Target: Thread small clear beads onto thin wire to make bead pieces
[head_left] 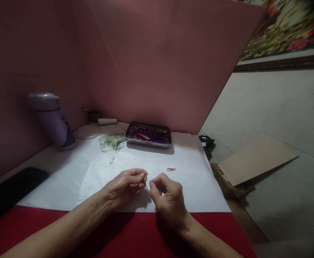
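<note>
Over the white sheet (pixel 97 175), my left hand (pixel 128 184) is closed, thumb and index fingertip pinched together, the other fingers curled. My right hand (pixel 170 199) sits just beside it, also closed in a pinch of thumb and index finger. A tiny clear, glinting thing (pixel 146 189) shows in the gap by the left fingers; it is too small to name, and I cannot tell which hand holds it. Beyond the right hand lies a small whitish piece with a dark streak (pixel 171 169). Several small clear rings or beads (pixel 112 161) lie beyond the left hand.
A metal tray (pixel 149 144) of purple beads with a red-handled tool (pixel 143 136) stands at the back. Left of it are tangled green threads (pixel 112 141), a pale cone (pixel 107 121) and a purple flask (pixel 53 123). A black object (pixel 14 190) lies front left; cardboard (pixel 259 157) is right, below.
</note>
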`<state>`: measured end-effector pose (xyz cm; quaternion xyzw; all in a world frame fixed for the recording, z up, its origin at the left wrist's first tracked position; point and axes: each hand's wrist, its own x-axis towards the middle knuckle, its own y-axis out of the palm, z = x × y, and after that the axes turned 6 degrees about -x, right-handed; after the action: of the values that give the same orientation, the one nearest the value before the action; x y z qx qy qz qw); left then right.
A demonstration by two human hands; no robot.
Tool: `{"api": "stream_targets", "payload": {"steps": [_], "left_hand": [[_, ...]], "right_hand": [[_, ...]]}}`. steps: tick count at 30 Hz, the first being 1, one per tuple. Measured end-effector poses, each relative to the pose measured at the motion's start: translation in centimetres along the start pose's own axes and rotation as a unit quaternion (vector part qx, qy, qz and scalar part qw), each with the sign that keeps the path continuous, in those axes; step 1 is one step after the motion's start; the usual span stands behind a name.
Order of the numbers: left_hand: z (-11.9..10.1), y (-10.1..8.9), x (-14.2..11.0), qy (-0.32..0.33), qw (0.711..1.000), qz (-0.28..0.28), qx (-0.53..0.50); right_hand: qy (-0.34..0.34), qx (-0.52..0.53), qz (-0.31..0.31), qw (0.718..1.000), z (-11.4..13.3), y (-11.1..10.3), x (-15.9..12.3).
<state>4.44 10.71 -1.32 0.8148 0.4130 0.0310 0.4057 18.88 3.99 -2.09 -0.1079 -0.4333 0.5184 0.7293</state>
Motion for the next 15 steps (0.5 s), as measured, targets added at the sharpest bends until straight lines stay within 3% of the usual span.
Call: {"api": "stream_targets", "payload": {"steps": [15], "left_hand": [[0.29,0.06,-0.07,0.012,0.999,0.028,0.024]], "right_hand": [[-0.022,-0.01,-0.011,1.0,0.22,-0.1,-0.02]]}}
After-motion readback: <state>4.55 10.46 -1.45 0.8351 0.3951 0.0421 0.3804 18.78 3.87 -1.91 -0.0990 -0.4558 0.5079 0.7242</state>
